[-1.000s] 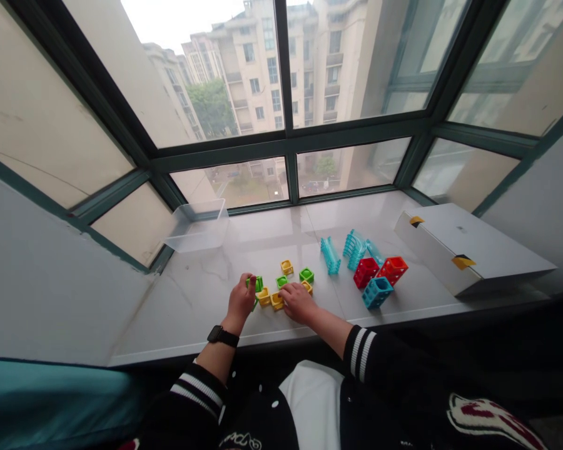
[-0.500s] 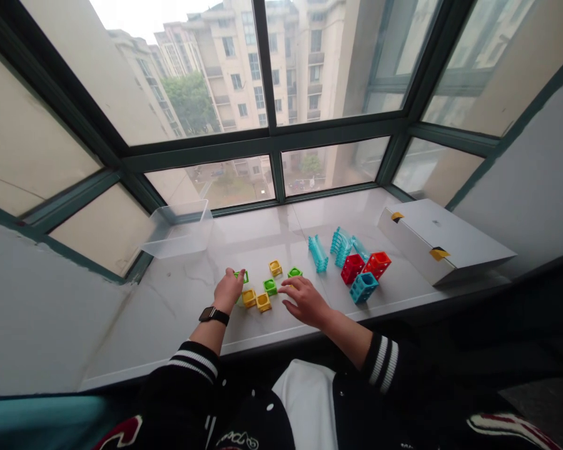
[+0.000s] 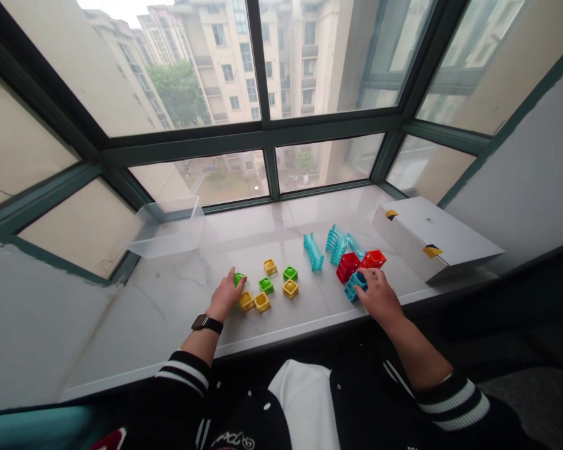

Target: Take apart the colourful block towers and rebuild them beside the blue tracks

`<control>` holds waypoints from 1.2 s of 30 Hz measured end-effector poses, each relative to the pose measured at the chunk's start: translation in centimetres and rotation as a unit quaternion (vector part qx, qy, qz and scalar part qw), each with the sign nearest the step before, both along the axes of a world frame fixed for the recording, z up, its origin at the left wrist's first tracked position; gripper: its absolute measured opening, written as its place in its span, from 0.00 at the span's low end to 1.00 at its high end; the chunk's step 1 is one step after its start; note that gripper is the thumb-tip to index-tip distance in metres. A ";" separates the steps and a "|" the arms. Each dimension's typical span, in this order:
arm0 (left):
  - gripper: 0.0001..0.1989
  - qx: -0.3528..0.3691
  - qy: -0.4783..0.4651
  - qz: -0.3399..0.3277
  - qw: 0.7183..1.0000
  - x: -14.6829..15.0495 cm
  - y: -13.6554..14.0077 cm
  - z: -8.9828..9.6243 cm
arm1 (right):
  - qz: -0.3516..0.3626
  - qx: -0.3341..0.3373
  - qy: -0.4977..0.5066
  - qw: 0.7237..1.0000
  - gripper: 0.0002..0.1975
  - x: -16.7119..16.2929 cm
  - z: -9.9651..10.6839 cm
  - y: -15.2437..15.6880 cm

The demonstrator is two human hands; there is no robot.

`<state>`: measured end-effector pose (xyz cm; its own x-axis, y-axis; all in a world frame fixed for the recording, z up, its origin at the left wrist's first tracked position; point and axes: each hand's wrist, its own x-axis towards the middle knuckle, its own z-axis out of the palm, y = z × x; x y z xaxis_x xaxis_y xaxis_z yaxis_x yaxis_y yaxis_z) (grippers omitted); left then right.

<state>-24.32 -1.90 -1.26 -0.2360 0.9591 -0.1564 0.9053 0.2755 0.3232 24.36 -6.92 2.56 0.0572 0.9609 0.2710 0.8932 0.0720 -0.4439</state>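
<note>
My left hand (image 3: pixel 227 294) has its fingers closed on a small green block (image 3: pixel 238 279) at the left of the group. Beside it lie yellow blocks (image 3: pixel 261 302), with a green block (image 3: pixel 266 285) behind them. A further yellow block (image 3: pixel 269 267) sits at the back, and another green block (image 3: pixel 290 272) is to the right. My right hand (image 3: pixel 379 294) grips a blue block (image 3: pixel 355 287), thumb and fingers at its rim. Two red blocks, one dark (image 3: pixel 348 267) and one brighter (image 3: pixel 373 259), stand just behind it.
Translucent blue track pieces (image 3: pixel 313 252) lie behind the red blocks. A clear plastic bin (image 3: pixel 169 234) stands at the back left of the sill (image 3: pixel 178 331). To the right is a white box (image 3: pixel 438 234) with yellow-and-black tabs. Windows border the back.
My right hand has moved right from the green and yellow blocks to the blue block and taken hold of it. My left hand stays at the green block. The view has shifted slightly.
</note>
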 end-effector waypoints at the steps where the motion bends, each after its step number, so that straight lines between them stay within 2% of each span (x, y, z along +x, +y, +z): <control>1: 0.39 0.003 -0.010 -0.001 1.000 -0.2 -0.5 -0.1 | 0.006 -0.007 0.011 1.000 0.21 -0.2 0.1 0.0; 4: 0.40 0.020 -0.017 -0.001 1.000 -0.6 -2.2 0.4 | 0.053 -0.010 0.070 0.996 0.20 -0.8 1.2 -0.3; 7: 0.36 0.101 0.004 -0.022 0.995 0.9 -4.4 1.8 | 0.134 -0.012 0.182 0.974 0.21 -2.9 3.0 -0.8; 9: 0.32 0.160 -0.031 -0.095 0.982 3.5 -6.0 3.0 | 0.182 -0.026 0.261 0.948 0.23 -5.3 4.1 -1.0; 11: 0.35 0.176 -0.076 -0.204 0.960 6.8 -7.5 4.0 | 0.223 -0.051 0.333 0.915 0.24 -8.5 4.7 -1.1; 13: 0.38 0.185 -0.106 -0.278 0.937 9.7 -8.5 4.6 | 0.268 -0.083 0.390 0.877 0.25 -11.6 4.7 -0.9; 16: 0.29 0.192 -0.135 -0.257 0.937 11.8 -8.8 4.6 | 0.274 -0.096 0.423 0.858 0.24 -15.2 3.5 0.0; 20: 0.22 0.148 -0.087 -0.187 0.967 10.2 -7.5 4.4 | 0.266 -0.108 0.447 0.847 0.25 -17.7 0.8 2.2; 22: 0.22 0.109 -0.043 -0.146 0.982 8.6 -6.5 4.7 | 0.244 -0.098 0.445 0.856 0.25 -18.4 -0.6 3.6; 26: 0.23 0.075 0.036 -0.067 0.994 5.3 -4.5 6.0 | 0.153 -0.049 0.386 0.908 0.24 -19.0 -2.5 6.3; 28: 0.24 0.041 0.077 -0.069 0.994 4.2 -3.5 6.8 | 0.178 -0.047 0.312 0.932 0.25 -19.3 -3.0 7.0; 31: 0.27 -0.015 0.124 -0.092 0.988 3.5 -2.0 7.5 | 0.231 -0.066 0.184 0.953 0.26 -20.0 -3.7 7.5; 36: 0.35 -0.062 0.124 -0.133 0.981 4.1 -0.3 7.0 | 0.233 -0.069 0.035 0.969 0.25 -21.0 -4.8 7.4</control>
<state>-20.22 -2.22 5.76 -0.0255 0.9690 -0.2459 0.9972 0.0420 0.0618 3.34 0.46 -2.26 -0.3790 0.9134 0.1485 0.7455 0.3965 -0.5358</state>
